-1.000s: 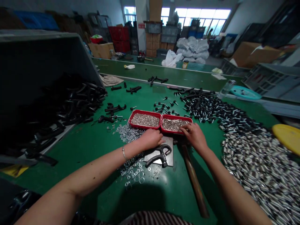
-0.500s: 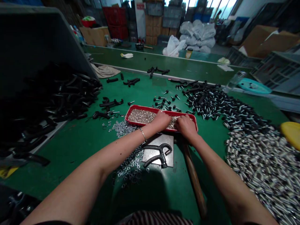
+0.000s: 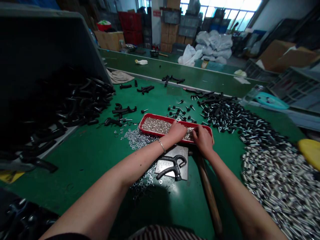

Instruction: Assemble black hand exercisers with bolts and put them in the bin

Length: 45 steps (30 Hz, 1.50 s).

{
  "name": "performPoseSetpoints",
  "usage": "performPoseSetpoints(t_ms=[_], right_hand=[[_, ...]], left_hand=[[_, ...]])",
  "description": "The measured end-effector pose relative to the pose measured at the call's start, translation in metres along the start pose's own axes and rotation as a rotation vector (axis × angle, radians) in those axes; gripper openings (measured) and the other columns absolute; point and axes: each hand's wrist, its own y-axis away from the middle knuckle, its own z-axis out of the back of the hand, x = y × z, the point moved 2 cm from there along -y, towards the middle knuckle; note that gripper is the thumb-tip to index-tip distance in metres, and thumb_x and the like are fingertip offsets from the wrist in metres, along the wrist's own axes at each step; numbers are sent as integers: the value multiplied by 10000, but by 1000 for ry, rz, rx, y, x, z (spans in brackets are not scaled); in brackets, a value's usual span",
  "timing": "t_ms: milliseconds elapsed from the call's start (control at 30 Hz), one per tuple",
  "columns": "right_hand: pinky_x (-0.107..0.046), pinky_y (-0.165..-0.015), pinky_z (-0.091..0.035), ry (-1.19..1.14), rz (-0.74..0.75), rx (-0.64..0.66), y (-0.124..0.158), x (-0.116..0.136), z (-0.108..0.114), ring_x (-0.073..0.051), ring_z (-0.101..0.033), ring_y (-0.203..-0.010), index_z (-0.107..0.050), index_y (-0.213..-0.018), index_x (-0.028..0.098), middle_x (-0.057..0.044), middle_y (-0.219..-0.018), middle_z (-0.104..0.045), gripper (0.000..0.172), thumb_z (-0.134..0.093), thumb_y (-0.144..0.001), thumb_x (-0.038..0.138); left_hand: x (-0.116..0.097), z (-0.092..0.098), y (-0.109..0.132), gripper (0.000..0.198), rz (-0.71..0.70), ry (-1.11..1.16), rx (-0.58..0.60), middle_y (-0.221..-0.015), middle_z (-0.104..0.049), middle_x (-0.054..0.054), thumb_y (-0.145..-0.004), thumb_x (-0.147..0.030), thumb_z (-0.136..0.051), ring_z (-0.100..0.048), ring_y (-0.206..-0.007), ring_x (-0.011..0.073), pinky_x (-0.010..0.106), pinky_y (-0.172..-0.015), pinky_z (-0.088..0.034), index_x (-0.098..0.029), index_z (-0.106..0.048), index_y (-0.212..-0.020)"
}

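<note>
Both of my hands are in a long red tray (image 3: 160, 134) that holds many small metal pins (image 3: 155, 125). My left hand (image 3: 178, 131) is closed, its fingertips down among the pins near the tray's middle. Close by at the right end, my right hand (image 3: 203, 140) has its fingers bent together over the pins. Whatever either hand pinches is hidden. In front of the tray, a black hand-grip exerciser (image 3: 177, 171) with a small spring lies on a metal plate (image 3: 185, 153).
Loose washers (image 3: 136, 140) spread left of the plate. A hammer's wooden handle (image 3: 210, 193) lies to the right. Black-headed screws (image 3: 225, 115) and a heap of springs (image 3: 280, 180) cover the right side. A grey bin (image 3: 97, 43) of black handles (image 3: 82, 103) lies tipped at left.
The whole view has shifted slightly, so things appear a little further right and lower. Both hands remain in the red tray, with the right fingers slightly moved.
</note>
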Motion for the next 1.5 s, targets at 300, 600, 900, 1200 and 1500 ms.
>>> performPoseSetpoints(t_ms=[300, 600, 900, 1200, 1500], right_hand=[[-323, -695, -506, -651, -196, 144, 74, -1, 33, -191, -628, -736, -608, -997, 189, -42, -870, -673, 252, -551, -885, 407], [-295, -723, -446, -495, -150, 337, 129, 20, 9, -184, -610, -759, -616, -817, 192, -29, -803, -683, 228, -494, -921, 353], [-315, -720, -438, -117, 40, 301, 128, 27, 11, -228, -593, -804, -590, -866, 198, -83, -851, -666, 189, -469, -964, 305], [-312, -756, -450, 157, 231, 335, 126, 30, 32, -247, -594, -950, -614, -1058, 193, -105, -994, -675, 176, -512, -961, 299], [-308, -634, -445, -49, -254, 438, 157, -25, 39, -221, -630, -721, -530, -920, 195, -70, -838, -663, 254, -471, -926, 441]], left_hand=[[6, 15, 30, 183, 88, 237, -204, -962, -699, 88, -969, -234, -478, -633, -882, 198, 336, -825, -418, -136, -616, -1039], [10, 17, 127, 112, 221, 769, -276, -958, -656, 29, -905, -254, -583, -618, -896, 164, 297, -839, -482, -192, -645, -974], [-4, 20, 169, 179, 338, 745, -186, -843, -650, 10, -917, -342, -574, -597, -821, 182, 298, -775, -440, -190, -625, -837], [-36, 1, 153, 158, 183, 412, -141, -912, -620, 53, -930, -304, -591, -536, -937, 221, 378, -870, -387, -175, -597, -839], [-38, -8, 154, 215, 98, 264, -187, -916, -598, 61, -970, -336, -519, -518, -915, 221, 373, -844, -390, -160, -582, -864]])
